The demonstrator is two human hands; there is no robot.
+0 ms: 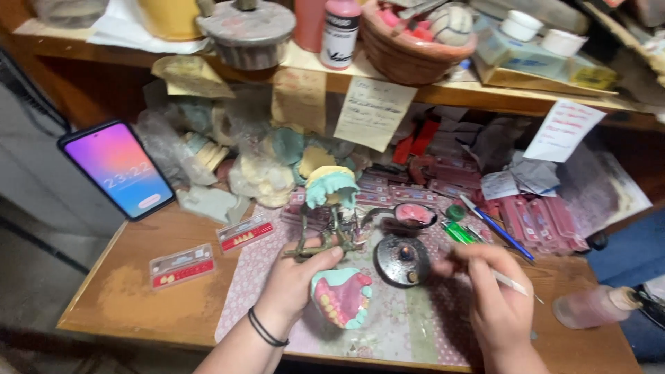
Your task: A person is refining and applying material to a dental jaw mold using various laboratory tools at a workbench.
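Nearest the camera: left hand [299, 277], two dark bands at the wrist, fingers closed around the metal frame of a dental articulator [331, 228]. Lower model [342, 298], pale green base with pink wax and a row of teeth, lying just under and right of that hand, tipped toward the camera. Upper model [331, 183], pale green over yellow plaster, mounted on top of the frame, above the thumb.

Right hand [493, 294], motion-blurred, fingers pinched shut on a thin metal instrument [516, 285], tip pointing right and slightly down. Both hands over a patterned mat [409, 325] on the wooden bench [131, 298].

Between the hands, slightly farther: round dark burner [402, 261], close to the right fingertips; contact not determinable. Behind it, a small dish of pink wax [413, 214].

Left on the bench: two clear tooth cards [181, 265], one beside the other, well apart from the left hand. Right edge: pink plastic bottle [592, 309] lying on its side.

Farther back: blue pen [500, 232], stacks of red tooth cards [540, 221], a heap of plaster casts [263, 176]. Far left: phone [118, 168] with lit screen, propped upright. Farthest: shelf [443, 90] carrying a basket [409, 48] and paper notes hanging from its edge.
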